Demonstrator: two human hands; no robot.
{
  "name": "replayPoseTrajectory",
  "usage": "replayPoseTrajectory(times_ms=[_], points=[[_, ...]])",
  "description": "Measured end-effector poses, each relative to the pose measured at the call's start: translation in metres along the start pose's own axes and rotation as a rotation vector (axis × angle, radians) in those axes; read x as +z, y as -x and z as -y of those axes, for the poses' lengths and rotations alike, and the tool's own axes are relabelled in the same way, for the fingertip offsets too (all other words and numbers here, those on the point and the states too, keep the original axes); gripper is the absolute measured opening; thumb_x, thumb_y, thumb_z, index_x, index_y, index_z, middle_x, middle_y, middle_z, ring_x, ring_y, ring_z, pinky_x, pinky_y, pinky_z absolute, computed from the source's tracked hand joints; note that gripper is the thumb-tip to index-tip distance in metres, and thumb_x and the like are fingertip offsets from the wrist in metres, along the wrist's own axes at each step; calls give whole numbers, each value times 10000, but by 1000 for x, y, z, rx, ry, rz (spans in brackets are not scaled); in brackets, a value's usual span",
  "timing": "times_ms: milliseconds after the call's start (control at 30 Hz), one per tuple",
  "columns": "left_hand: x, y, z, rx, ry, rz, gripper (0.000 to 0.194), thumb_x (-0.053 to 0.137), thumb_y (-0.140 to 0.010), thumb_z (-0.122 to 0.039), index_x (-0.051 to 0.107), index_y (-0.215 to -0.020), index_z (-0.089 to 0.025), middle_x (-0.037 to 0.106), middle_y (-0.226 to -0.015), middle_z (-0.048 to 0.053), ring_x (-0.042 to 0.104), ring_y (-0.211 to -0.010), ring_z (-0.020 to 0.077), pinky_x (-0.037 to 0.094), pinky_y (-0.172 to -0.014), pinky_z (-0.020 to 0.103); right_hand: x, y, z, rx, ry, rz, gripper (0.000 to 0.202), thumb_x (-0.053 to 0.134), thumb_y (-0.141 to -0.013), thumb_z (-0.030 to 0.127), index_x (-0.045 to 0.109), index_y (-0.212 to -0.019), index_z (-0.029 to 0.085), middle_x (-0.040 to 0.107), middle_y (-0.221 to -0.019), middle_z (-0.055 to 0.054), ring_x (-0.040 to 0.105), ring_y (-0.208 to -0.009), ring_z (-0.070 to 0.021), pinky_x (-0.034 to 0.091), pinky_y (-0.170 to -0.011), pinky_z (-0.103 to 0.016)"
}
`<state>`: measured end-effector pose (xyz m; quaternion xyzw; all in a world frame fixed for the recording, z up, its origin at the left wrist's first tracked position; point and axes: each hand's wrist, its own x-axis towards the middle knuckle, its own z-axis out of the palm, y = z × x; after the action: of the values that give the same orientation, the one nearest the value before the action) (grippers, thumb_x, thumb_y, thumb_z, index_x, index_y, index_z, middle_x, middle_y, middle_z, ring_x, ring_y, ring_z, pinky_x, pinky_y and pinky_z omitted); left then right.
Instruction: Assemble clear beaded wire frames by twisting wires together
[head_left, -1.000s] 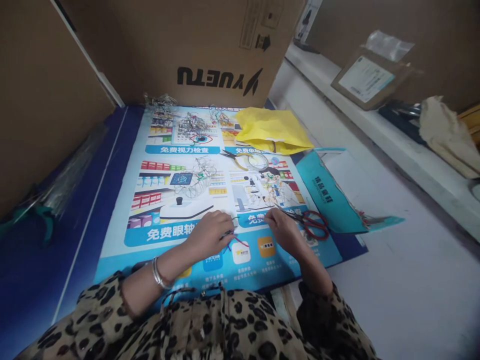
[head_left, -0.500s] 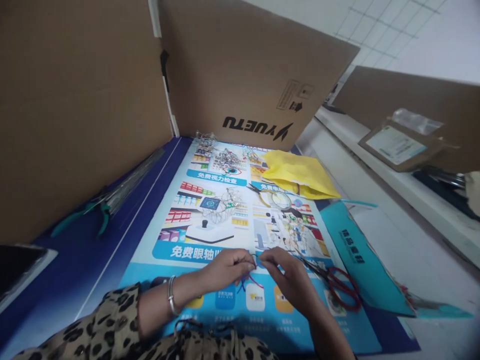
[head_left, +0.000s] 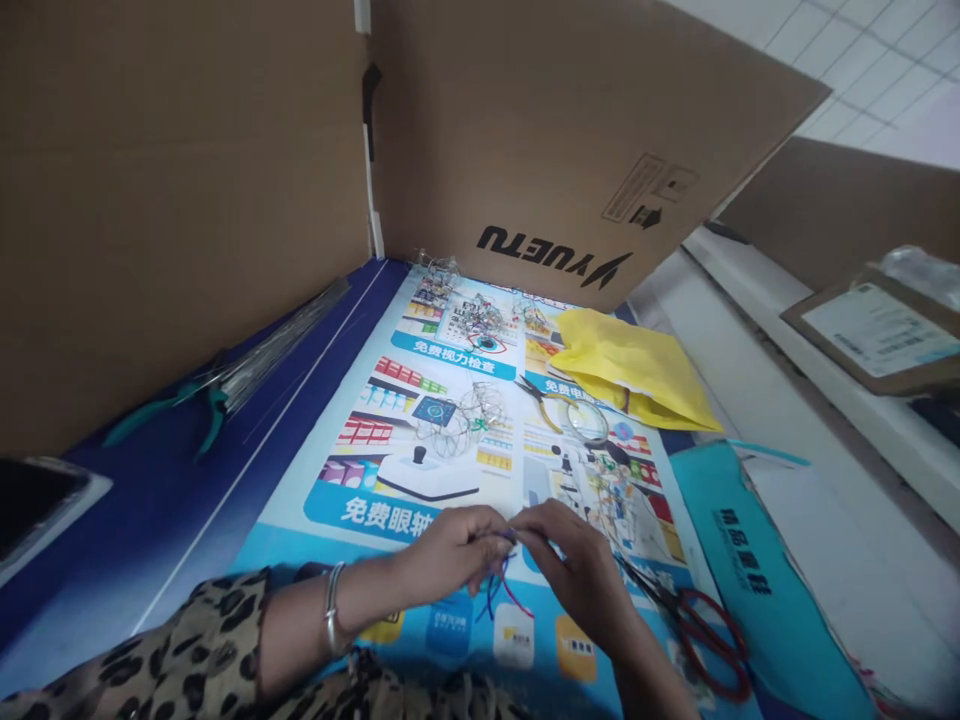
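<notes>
Close together over the printed sheet [head_left: 420, 480], my two hands pinch at the same spot. My left hand [head_left: 454, 550] has its fingers closed on thin red and blue cords [head_left: 491, 592], whose loose ends hang below the fingertips. Thumb and forefinger of my right hand [head_left: 574, 555] press together, touching the left fingertips at the cords' upper end; the exact grip is partly hidden. Right of that hand lie scissors [head_left: 666, 598] with red handles. Farther off are yellow-handled pliers [head_left: 555, 412] beside a round clear coil [head_left: 587, 422].
Tangled thin wire pieces [head_left: 484, 405] lie on the sheet. Teal-handled pliers [head_left: 215, 415] and a bundle of straight wires [head_left: 277, 350] are at the left. A yellow bag [head_left: 630, 360] and teal cardboard [head_left: 739, 540] lie right. Tall cardboard panels [head_left: 525, 130] stand behind.
The right fingertips have come in to meet the left ones, closing the small gap where a dark strand showed. The camera view has shifted, so the surroundings moved within it.
</notes>
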<state>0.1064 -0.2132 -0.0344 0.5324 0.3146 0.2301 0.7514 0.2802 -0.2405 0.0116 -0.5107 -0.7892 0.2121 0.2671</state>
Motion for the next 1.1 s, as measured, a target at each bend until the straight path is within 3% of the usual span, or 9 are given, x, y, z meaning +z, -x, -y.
replayPoseTrajectory(times_ms=[167,300,433,633,767,867,1033,1100], points=[[-11,1,-6,90,-331,-166,273,423,-878,-334,524,-697,-156,518,-602,-26,444,-501,78,342,-498,199,3,-10,-17,-14,107,64,141,488,-881,166,625,-886,195,663,-811,-53,624,-772,-182,513,-689,-294],[-18,0,-3,252,-667,-255,242,427,-883,-242,559,-699,-156,555,-644,-9,491,-618,99,357,-587,204,11,-11,-19,-25,192,79,283,505,-854,177,588,-1124,151,651,-1095,-125,611,-1012,-242,525,-847,-363],[-22,0,1,370,-711,-287,208,433,-888,-220,579,-760,-147,589,-653,3,515,-595,96,367,-564,197,21,-18,-10,-29,153,242,452,517,-825,137,490,-1275,116,610,-1208,-134,602,-1070,-236,528,-875,-332],[-25,-1,-1,369,-671,-289,226,434,-893,-206,602,-752,-153,629,-667,7,567,-619,96,406,-583,186,33,-30,-12,4,217,360,407,487,-853,136,509,-1259,114,690,-1029,-128,677,-840,-235,564,-730,-334],[-25,0,-4,374,-662,-329,193,459,-882,-205,623,-789,-163,650,-680,-3,586,-621,92,428,-581,178,32,-30,-17,-29,222,355,368,483,-856,139,536,-1219,127,707,-902,-101,676,-764,-213,556,-684,-296],[-30,3,-6,357,-633,-451,161,480,-876,-219,632,-838,-182,660,-703,-12,593,-619,88,450,-583,175,30,-31,-21,-27,171,286,299,452,-870,144,589,-1135,163,710,-895,-86,677,-776,-197,548,-714,-277],[-63,2,-7,301,-709,-811,100,527,-848,-248,608,-836,-192,625,-732,-8,577,-651,106,462,-590,204,34,-36,-33,56,25,101,230,437,-899,211,643,-998,191,717,-915,-55,683,-819,-183,543,-743,-264],[-78,0,-4,295,-774,-848,113,552,-834,-263,611,-905,-197,618,-810,8,576,-690,117,469,-611,226,38,-36,-39,107,-23,79,216,450,-898,228,644,-988,200,717,-919,-38,683,-821,-171,541,-740,-249]])
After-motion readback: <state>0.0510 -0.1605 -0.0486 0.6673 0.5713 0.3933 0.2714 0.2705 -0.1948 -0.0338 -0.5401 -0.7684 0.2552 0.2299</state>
